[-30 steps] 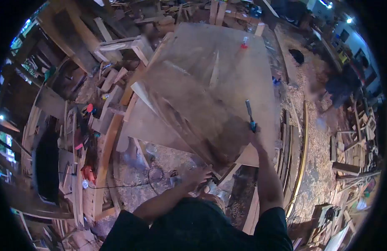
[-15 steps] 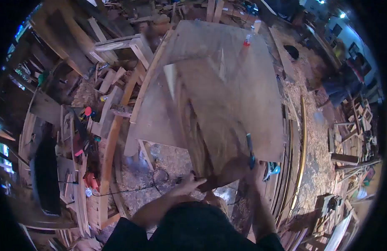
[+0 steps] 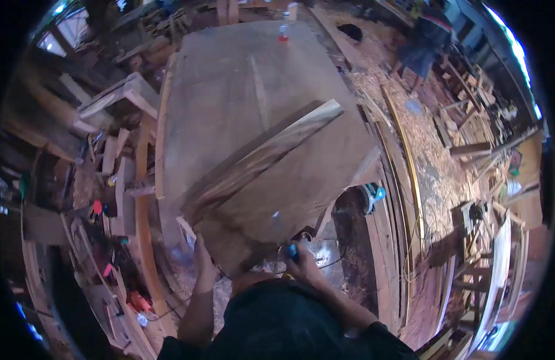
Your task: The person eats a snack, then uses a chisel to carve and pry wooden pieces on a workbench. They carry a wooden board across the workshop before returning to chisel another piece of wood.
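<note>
Clasping a blue-handled tool (image 3: 293, 252) is the right hand (image 3: 304, 266); the left hand (image 3: 204, 263), grip unclear, is beside the board (image 3: 268, 187).

Faces a wide panel (image 3: 217, 78), with a plank (image 3: 277, 146) lying slantwise on top, left end nearer, right end farther. Has the left hand (image 3: 205, 261) at the near left corner, the right hand (image 3: 302, 267) at the near edge, around a chisel (image 3: 293, 252). Has a bottle (image 3: 283, 33) at the panel's far edge, a wooden frame (image 3: 121, 96) to its left, long boards (image 3: 397, 234) to its right, another person (image 3: 430, 36) beyond, far right.
</note>
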Demonstrator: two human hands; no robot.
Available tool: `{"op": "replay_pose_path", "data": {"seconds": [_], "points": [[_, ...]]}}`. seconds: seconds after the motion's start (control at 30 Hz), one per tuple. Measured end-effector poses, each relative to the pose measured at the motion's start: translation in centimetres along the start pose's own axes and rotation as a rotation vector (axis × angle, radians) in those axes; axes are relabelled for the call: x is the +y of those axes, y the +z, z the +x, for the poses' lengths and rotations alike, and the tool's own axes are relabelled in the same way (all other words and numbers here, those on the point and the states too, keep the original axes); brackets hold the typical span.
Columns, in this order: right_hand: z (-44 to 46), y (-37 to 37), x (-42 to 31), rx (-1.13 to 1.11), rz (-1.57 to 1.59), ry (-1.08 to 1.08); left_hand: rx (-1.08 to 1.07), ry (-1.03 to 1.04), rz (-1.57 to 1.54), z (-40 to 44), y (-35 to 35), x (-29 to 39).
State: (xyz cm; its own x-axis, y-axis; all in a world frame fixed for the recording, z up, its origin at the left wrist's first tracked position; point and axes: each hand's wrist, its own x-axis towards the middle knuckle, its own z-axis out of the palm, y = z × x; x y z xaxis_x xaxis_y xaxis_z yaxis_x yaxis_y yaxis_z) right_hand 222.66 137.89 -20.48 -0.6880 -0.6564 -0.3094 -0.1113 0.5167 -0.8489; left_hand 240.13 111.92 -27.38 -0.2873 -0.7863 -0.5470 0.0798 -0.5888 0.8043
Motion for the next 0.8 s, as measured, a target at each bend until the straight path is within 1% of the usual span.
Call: {"op": "replay_pose_path", "data": {"seconds": [0.03,0.07,0.1,0.13,0.2,0.23,0.3,0.4,0.43,0.53,0.57,0.6,0.67,0.7,0.73,0.77,0.8], "points": [[1.1,-0.4,2.7,0.053,-0.058,-0.04,-0.008,-0.014,-0.022,-0.5,0.3,-0.5],[2.2,-0.5,6.3,0.219,-0.033,-0.107,-0.004,-0.022,-0.02,-0.1,-0.1,-1.6],[3.1,-0.8,8.7,0.39,-0.007,-0.181,0.004,-0.032,-0.007,2.1,-1.8,-3.7],[2.5,-2.5,8.0,0.4,0.045,-0.098,0.087,0.089,0.171,3.4,-2.8,-4.6],[3.0,-7.0,3.3,0.42,0.161,0.047,0.246,0.363,0.513,6.6,-3.5,-4.7],[3.9,-7.7,3.2,0.434,0.203,0.083,0.3,0.443,0.607,7.6,-3.3,-4.0],[5.0,-8.8,3.5,0.461,0.286,0.149,0.317,0.483,0.731,9.8,-1.9,-1.6],[7.7,-8.4,6.1,0.472,0.363,0.144,0.299,0.474,0.911,14.3,0.1,1.5],[8.7,-8.3,7.5,0.49,0.348,0.095,0.282,0.469,0.977,16.3,1.0,2.8],[10.1,-10.8,7.4,0.714,0.174,-0.008,0.225,0.445,1.217,21.6,3.3,6.3],[11.3,-12.3,9.5,0.62,0.227,0.078,0.204,0.446,1.3,23.1,4.0,7.6],[11.9,-14.2,10.2,0.649,0.244,0.091,0.178,0.462,1.376,24.6,4.9,8.9],[13.1,-18.5,10.9,0.703,0.27,0.109,0.088,0.64,1.324,25.1,8.6,10.4],[12.6,-20.7,9.3,0.731,0.311,0.128,-0.002,0.77,1.199,23.1,12.5,9.5],[12.0,-23.0,7.7,0.763,0.354,0.147,-0.105,0.889,1.078,20.3,17.1,8.9],[11.6,-24.6,8.5,0.734,0.241,0.174,-0.298,0.954,0.974,18.3,20.8,7.8],[11.3,-25.2,9.8,0.752,0.174,0.17,-0.308,1.097,1.18,19.0,23.6,5.0]]}}
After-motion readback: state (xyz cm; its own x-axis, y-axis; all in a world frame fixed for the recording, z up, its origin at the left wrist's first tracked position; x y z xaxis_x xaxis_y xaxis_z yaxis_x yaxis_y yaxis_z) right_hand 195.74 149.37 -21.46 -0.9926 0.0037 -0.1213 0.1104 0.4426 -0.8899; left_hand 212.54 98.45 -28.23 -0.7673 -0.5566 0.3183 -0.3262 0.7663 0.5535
